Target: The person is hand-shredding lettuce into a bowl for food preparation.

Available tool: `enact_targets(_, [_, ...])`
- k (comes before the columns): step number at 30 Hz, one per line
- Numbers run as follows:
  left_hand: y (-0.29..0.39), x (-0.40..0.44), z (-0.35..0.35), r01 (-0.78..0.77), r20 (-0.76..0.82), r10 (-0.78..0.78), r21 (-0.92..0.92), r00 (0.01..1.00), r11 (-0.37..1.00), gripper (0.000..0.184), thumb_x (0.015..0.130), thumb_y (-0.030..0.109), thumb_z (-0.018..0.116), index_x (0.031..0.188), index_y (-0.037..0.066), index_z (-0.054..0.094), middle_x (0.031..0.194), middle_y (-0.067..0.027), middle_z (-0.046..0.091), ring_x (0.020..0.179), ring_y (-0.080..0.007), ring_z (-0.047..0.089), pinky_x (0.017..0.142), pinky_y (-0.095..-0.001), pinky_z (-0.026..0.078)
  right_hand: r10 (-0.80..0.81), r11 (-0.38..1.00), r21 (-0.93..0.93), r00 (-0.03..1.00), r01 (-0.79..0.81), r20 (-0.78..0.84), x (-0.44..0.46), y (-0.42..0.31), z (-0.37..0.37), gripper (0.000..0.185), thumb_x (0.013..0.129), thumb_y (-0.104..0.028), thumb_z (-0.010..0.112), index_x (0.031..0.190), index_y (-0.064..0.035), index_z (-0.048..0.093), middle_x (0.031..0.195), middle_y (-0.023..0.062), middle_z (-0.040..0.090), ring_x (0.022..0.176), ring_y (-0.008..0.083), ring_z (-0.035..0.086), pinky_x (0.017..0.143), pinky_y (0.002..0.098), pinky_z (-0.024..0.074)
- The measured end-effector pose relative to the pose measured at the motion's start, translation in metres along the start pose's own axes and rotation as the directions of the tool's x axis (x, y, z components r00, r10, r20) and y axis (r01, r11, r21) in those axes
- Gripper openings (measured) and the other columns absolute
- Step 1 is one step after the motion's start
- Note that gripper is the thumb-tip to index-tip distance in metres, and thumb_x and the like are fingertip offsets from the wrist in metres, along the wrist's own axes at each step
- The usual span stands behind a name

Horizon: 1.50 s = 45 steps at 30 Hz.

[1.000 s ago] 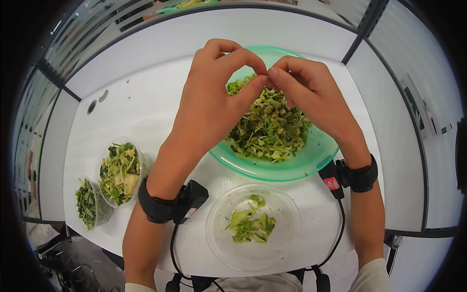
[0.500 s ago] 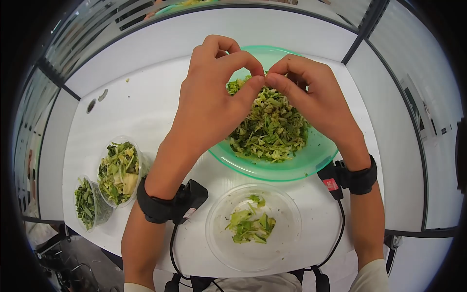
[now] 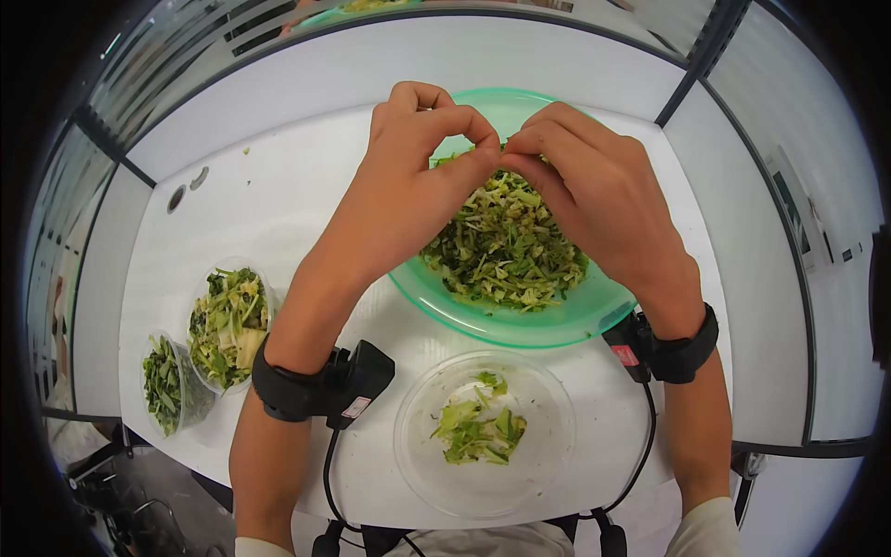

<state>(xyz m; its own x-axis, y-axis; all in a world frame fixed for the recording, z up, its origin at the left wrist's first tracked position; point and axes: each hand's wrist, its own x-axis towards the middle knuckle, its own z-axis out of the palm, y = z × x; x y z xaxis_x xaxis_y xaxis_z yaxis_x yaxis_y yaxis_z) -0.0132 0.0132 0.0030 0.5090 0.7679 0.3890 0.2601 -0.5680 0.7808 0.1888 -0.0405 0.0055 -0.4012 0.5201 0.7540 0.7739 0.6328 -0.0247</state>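
From where I stand, two bare hands meet above a wide green bowl [image 3: 464, 327]. The left hand [image 3: 408, 176] has thumb and forefinger pinched together; the right hand [image 3: 608, 200] does the same, its tips just beside the left's. The fingers hide whatever may be between them, so I cannot tell if a scrap is gripped.

It looks to me like a fine-handed step, picking at or pulling apart something small. The next move seems to call for a light parting of the fingertips directly above the bowl, so that any loose bit lands inside.

Below both hands, inside the bowl, lies a loose heap of chopped greens [image 3: 520, 255]: short strips and shreds, pale stalk pieces mixed with darker, limp leaf, slightly damp-looking. Pale bits also dot the bowl's side below the right hand.

Nearer the person, below the hands and between the forearms, a round clear dish [image 3: 548, 464] holds a small clump of leafy pieces [image 3: 478, 432]. Outward from the left hand, beyond the left forearm, two clear tubs of cut greens [image 3: 223, 334] stand side by side.
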Motion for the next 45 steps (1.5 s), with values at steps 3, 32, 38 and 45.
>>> enact_targets(3, [0.0,0.002,-0.002,0.062,0.031,-0.06,-0.072,0.998,0.995,0.02,0.091,0.025,0.072,0.099,0.008,0.075,0.118,-0.0093,0.049,0.121,-0.0277,0.045,0.099,-0.0368,0.042,-0.03,0.999,-0.017,0.999,0.03,-0.019,0.0,-0.001,0.0,0.021,0.096,-0.015,0.072,0.086,-0.0012,0.06,0.082,0.0107,0.058,0.066,0.031,0.06,0.058,0.0405,0.048])
enact_targets(32, [0.005,-0.002,0.017,-0.326,-0.194,0.436,0.423,0.879,0.845,0.017,0.084,0.009,0.081,0.1,0.01,0.074,0.124,-0.0065,0.06,0.112,-0.0261,0.057,0.098,-0.0399,0.048,0.463,0.438,0.599,0.739,-0.67,0.489,0.0,0.008,-0.011,0.03,0.107,-0.026,0.058,0.1,0.0001,0.072,0.087,-0.0008,0.069,0.066,0.0049,0.052,0.062,0.0232,0.046])
enact_targets(38, [0.005,-0.003,0.017,-0.309,-0.201,0.423,0.429,0.883,0.849,0.014,0.083,0.009,0.081,0.096,0.009,0.075,0.123,-0.0064,0.061,0.108,-0.0247,0.059,0.097,-0.0392,0.049,0.498,0.382,0.606,0.708,-0.698,0.501,0.001,0.006,-0.011,0.033,0.107,-0.028,0.057,0.096,0.0005,0.07,0.086,-0.0004,0.068,0.066,0.0053,0.052,0.061,0.0238,0.0458])
enact_targets(45, [0.005,-0.003,0.018,-0.319,-0.191,0.436,0.442,0.88,0.838,0.013,0.083,0.008,0.08,0.095,0.008,0.074,0.124,-0.0063,0.06,0.107,-0.023,0.059,0.093,-0.0387,0.049,0.452,0.424,0.6,0.733,-0.678,0.509,0.0,0.009,-0.012,0.029,0.106,-0.026,0.061,0.097,-0.0002,0.069,0.081,-0.0029,0.061,0.068,0.004,0.05,0.06,0.0243,0.0419])
